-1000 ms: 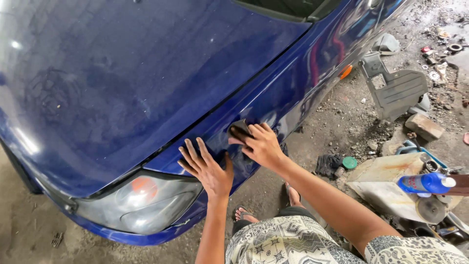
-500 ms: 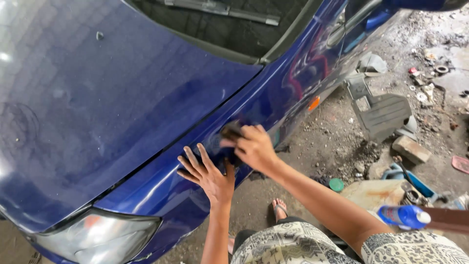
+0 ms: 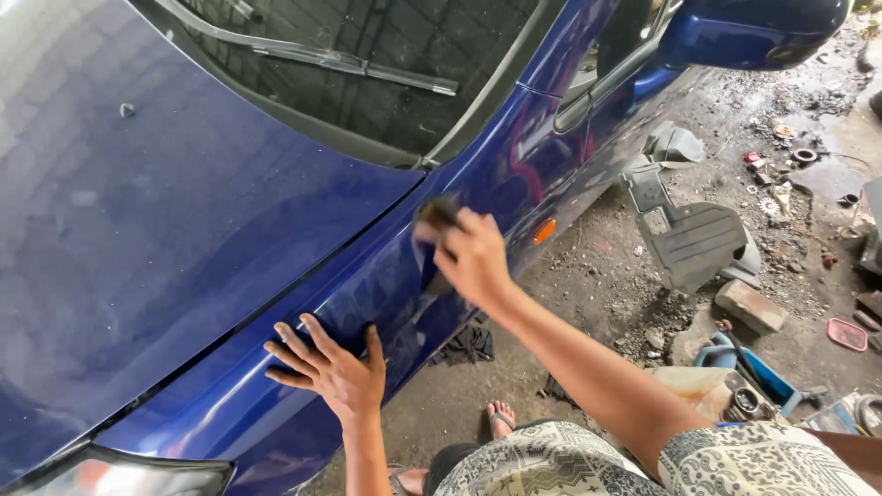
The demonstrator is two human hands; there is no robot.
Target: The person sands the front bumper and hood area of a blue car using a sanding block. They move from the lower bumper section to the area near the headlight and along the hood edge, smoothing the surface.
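Note:
A dark blue car fills the left and top of the head view. My left hand [image 3: 329, 367] lies flat, fingers spread, on the blue fender [image 3: 367, 285] just below the hood seam. My right hand [image 3: 471, 255] presses a small dark pad [image 3: 437, 212] against the fender higher up, near the base of the windshield. The pad is mostly covered by my fingers. An orange side marker light [image 3: 544, 231] sits on the fender just right of my right hand.
The hood [image 3: 156, 230] spreads to the left, the windshield with a wiper [image 3: 322, 57] above. A side mirror [image 3: 753, 32] juts out top right. On the dirt ground lie a grey plastic panel [image 3: 689, 241], a brick [image 3: 751, 306], a dark rag [image 3: 467, 345] and scattered parts.
My right hand has slid the pad up along the fender toward the windshield. My left hand stays flat on the fender. The view has shifted back along the car, so the headlight is nearly out of frame.

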